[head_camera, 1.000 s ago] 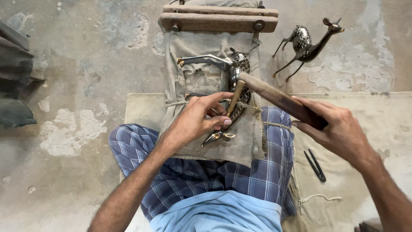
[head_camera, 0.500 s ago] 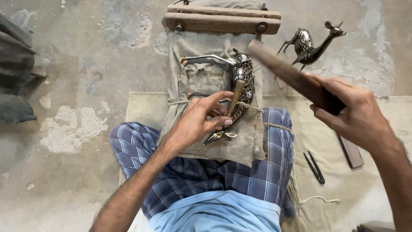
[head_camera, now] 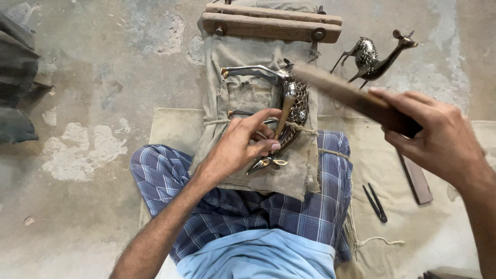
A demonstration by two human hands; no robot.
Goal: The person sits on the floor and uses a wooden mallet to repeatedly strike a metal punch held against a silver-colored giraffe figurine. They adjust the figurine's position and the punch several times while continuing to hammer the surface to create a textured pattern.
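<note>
My left hand (head_camera: 243,144) pinches a short brown chisel (head_camera: 283,113) upright, its tip on a patterned metal deer figure (head_camera: 292,111) lying on a padded cloth block (head_camera: 243,98) across my lap. My right hand (head_camera: 436,139) grips the dark handle of a wooden mallet (head_camera: 341,90), held raised and blurred above the chisel. The deer's shiny legs (head_camera: 248,72) stick out to the left, and a cord (head_camera: 305,129) ties the figure down.
A second metal deer figure (head_camera: 374,57) stands on the concrete floor at the upper right. Wooden bars (head_camera: 271,26) lie at the block's far end. On the mat to my right lie a flat brown bar (head_camera: 416,181) and thin dark tools (head_camera: 374,202). Dark bundles (head_camera: 15,77) sit at left.
My right hand swung the mallet up and to the right off the chisel, then partway back down. My left hand and the chisel stayed on the deer.
</note>
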